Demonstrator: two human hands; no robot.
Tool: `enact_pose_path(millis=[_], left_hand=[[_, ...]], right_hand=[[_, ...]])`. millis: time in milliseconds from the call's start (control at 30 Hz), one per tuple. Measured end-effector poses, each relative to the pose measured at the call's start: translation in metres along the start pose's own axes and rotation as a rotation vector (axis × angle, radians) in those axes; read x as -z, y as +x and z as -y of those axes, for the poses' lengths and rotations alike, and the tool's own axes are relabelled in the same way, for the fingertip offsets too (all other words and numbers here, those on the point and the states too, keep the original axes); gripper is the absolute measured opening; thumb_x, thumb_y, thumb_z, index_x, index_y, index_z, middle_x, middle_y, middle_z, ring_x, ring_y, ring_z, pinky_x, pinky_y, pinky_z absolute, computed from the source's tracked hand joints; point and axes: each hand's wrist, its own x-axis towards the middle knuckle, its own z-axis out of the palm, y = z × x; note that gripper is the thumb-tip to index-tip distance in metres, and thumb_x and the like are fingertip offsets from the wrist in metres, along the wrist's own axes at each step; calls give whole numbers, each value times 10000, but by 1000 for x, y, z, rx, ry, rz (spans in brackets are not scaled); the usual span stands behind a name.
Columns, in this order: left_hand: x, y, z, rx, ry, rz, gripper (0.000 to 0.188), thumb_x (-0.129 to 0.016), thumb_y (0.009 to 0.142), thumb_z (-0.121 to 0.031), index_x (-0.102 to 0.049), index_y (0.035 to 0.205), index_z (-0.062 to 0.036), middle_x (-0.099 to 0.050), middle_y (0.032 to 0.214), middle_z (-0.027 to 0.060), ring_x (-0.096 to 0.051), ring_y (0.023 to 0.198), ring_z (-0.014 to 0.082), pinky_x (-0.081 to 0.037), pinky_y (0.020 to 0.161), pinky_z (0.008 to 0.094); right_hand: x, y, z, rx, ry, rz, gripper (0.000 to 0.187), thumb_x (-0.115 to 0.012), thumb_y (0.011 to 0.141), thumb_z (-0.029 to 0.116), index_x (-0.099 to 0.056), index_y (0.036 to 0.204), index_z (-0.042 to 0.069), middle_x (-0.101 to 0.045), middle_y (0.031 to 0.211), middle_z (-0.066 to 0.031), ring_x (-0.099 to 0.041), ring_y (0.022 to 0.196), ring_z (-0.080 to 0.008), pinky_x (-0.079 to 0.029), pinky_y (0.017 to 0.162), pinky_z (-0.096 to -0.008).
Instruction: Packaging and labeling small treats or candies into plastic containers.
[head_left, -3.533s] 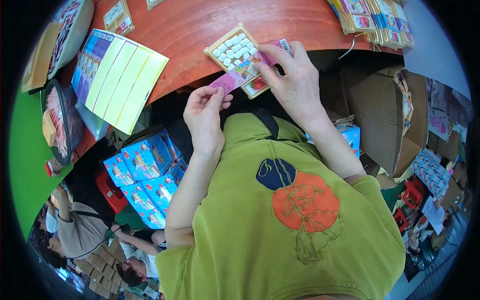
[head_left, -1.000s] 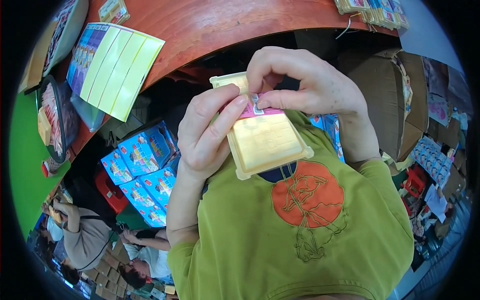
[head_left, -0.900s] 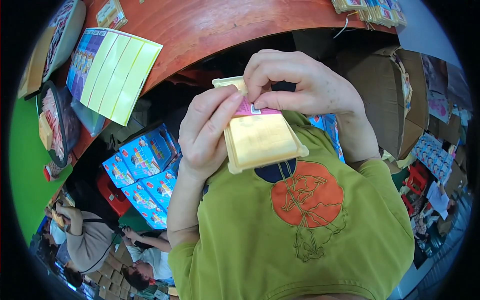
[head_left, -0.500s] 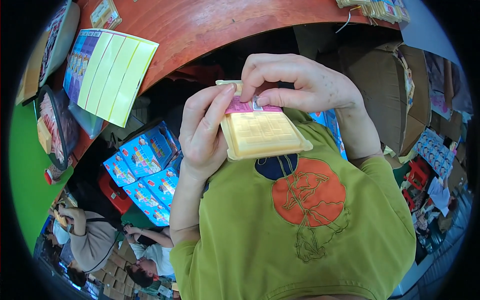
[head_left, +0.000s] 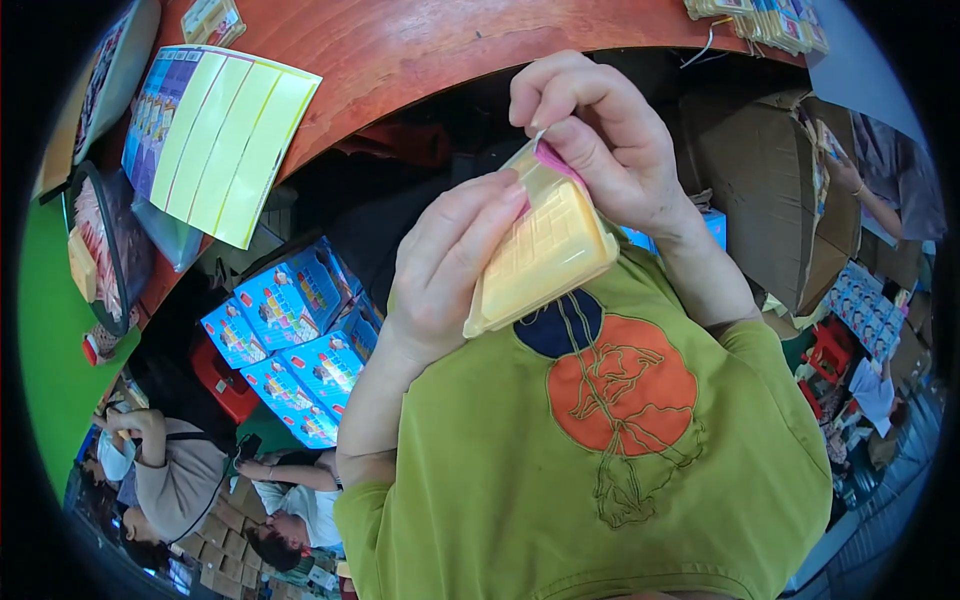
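A pale yellow plastic case (head_left: 545,250) with a raised brick-like pattern is held up in front of my green shirt, tilted toward the right. My left hand (head_left: 450,260) grips it along its left side, thumb and fingers closed on it. At its far end is a pink label (head_left: 562,163), partly covered by my fingers. The raised edge of that label is pinched between the thumb and fingers of my right hand (head_left: 605,135).
A curved reddish table (head_left: 420,60) carries a printed cardboard sheet (head_left: 235,140) at its left and stacked flat packs (head_left: 775,25) at the far right. Blue printed boxes (head_left: 300,330) stand below left, a cardboard carton (head_left: 740,200) to the right. Other people (head_left: 185,480) are at lower left.
The case has turned from nearly level to tilted. My right hand has moved up and right, and the label's edge now stands away from the case. My left hand still holds the case.
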Motion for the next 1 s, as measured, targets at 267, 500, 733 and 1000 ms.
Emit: enact_pose_path(millis=[267,500,733,1000], left_hand=[[4,2,5,44,51,-47,416,-738,771,-57,-558,1141,7,-691,1056,253,-698,967,406,-582,831,428],[5,-9,15,-103,26,-49,410,-753,717,-62,-602,1092,4,-626,1145,260,-678,992,408,-585,822,430],[7,-4,18,-223,67,70,333,-755,683,-53,-655,986,41,-623,1100,241,-685,987,422,-611,781,440],[4,12,17,-272,103,121,280,-715,713,-21,-652,980,36,-630,1124,257,-688,977,428,-612,767,436]], right_hand=[[3,-1,-1,-25,23,34,53,-586,961,32,-586,1014,35,-533,1076,-122,-518,941,-155,-432,812,-266],[16,11,8,-191,17,333,48,-672,919,77,-666,941,35,-530,1011,-73,-522,882,-153,-425,753,-265],[21,12,15,-386,29,411,172,-744,886,149,-650,976,37,-534,928,-39,-507,791,-120,-417,676,-248],[20,16,13,-386,-106,307,236,-680,915,81,-536,1097,35,-589,866,-28,-500,714,-71,-431,635,-231]])
